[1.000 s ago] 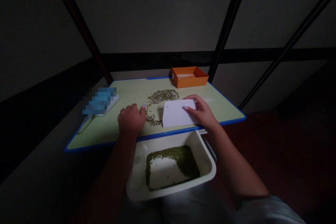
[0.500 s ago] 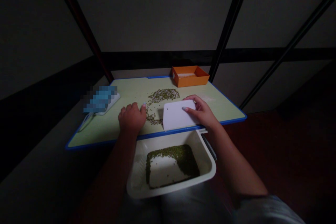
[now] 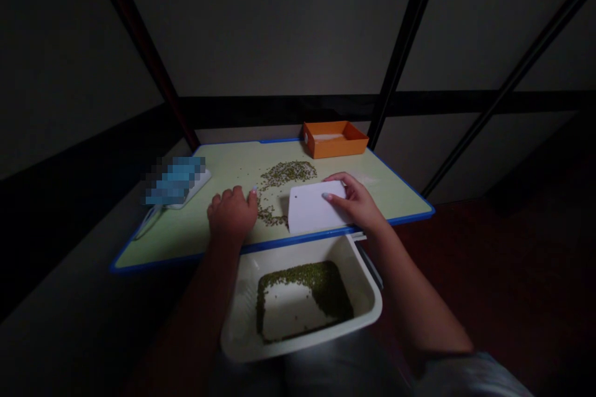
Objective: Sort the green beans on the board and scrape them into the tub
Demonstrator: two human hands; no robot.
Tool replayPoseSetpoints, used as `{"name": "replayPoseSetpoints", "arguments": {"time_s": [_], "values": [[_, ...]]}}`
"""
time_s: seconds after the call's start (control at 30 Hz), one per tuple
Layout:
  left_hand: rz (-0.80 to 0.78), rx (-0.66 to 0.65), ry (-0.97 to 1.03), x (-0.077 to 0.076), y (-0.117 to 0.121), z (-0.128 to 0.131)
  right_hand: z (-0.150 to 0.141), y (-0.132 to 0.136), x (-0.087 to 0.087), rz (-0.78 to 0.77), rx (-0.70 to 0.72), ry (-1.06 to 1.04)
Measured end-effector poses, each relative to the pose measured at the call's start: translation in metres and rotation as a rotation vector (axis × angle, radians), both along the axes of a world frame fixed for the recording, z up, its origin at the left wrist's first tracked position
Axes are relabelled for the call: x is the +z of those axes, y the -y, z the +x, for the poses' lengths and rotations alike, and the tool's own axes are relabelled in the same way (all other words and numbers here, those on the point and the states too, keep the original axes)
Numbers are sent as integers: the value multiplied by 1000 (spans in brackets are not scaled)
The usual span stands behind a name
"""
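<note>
- sheet (image 3: 314, 209): plain white, one dark dot (image 3: 295, 196) near a corner;
- loose grains (image 3: 291, 171): green, speckled through with whitish;
- tub (image 3: 375, 304): cream-white; the grains inside it (image 3: 334, 291) a deeper green;
- tabletop (image 3: 228, 161): pale yellow-green, with blue edging (image 3: 279, 240);
- box (image 3: 342, 148): orange, a white spot (image 3: 306, 137) on its side;
- blurred patch (image 3: 176, 178): blue mosaic squares;
- wall (image 3: 279, 25): dark grey panels, black bands (image 3: 279, 105);
- floor (image 3: 459, 260): dark red;
- sleeve (image 3: 479, 377): greyish

A white card — tilted — stands beside scattered green grains (image 3: 289, 172).
</note>
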State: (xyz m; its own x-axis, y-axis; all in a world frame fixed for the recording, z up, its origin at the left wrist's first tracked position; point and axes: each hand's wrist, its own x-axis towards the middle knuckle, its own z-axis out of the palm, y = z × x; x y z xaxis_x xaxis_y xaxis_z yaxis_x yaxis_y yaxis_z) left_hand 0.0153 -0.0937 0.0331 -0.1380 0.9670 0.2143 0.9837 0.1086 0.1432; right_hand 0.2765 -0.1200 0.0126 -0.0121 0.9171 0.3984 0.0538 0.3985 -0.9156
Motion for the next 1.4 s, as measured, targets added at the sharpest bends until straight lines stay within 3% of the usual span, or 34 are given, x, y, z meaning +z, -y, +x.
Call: {"name": "replayPoseSetpoints", "arguments": {"time_s": [0.13, 0.23, 0.3, 0.4, 0.5, 0.63, 1.03, 1.4], "values": [[16, -4, -2, 0, 0, -1, 0, 3, 4, 13, -138, -85], [18, 1, -6, -1, -1, -2, 0, 21, 5, 27, -285, -156], [20, 1, -4, -1, -1, -1, -2, 44, 4, 80, -379, -102], [24, -1, 3, -2, -2, -1, -10, 86, 1, 215, -473, 166], [26, 2, 9, -2, -2, 0, -21, 115, 2, 433, -358, 440], [18, 5, 18, -1, -2, 0, -32, 121, 0, 687, -178, 611], [23, -8, 32, -2, -3, -1, -32, 114, -1, 712, -122, 625], [12, -13, 3, -2, -5, -1, -32, 116, -3, 734, -201, 716]]}}
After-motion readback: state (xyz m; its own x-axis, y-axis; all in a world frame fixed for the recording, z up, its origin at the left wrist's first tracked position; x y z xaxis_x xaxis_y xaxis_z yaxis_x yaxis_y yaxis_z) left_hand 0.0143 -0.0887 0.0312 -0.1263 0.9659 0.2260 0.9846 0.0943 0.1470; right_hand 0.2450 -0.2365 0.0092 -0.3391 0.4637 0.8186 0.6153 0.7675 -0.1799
